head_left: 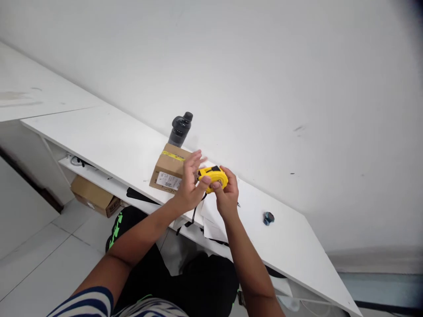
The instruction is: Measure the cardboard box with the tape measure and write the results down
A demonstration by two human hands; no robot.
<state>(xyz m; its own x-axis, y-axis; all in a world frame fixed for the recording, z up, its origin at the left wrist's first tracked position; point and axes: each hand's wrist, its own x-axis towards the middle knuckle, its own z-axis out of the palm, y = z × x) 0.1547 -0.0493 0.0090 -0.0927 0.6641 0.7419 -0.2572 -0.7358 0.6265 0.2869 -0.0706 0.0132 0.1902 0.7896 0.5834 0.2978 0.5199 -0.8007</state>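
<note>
A yellow tape measure point(214, 175) with black parts is held above the white desk. My right hand point(228, 193) is closed around its right side, the thumb pressed on the lower face of the case. My left hand point(191, 185) is at the other end, fingers stretched up and apart, its thumb tip against or just in front of the case. I cannot see any blade drawn out. Partly behind my left hand is a brown cardboard box point(158, 169) with yellow tape and a white label.
A dark bottle point(181, 127) stands behind the box, near the wall. White papers point(211, 215) lie under my hands, and a dark wristwatch-like object point(268, 218) sits further right on the desk point(287, 237). Another cardboard box point(94, 196) is below the shelf at left.
</note>
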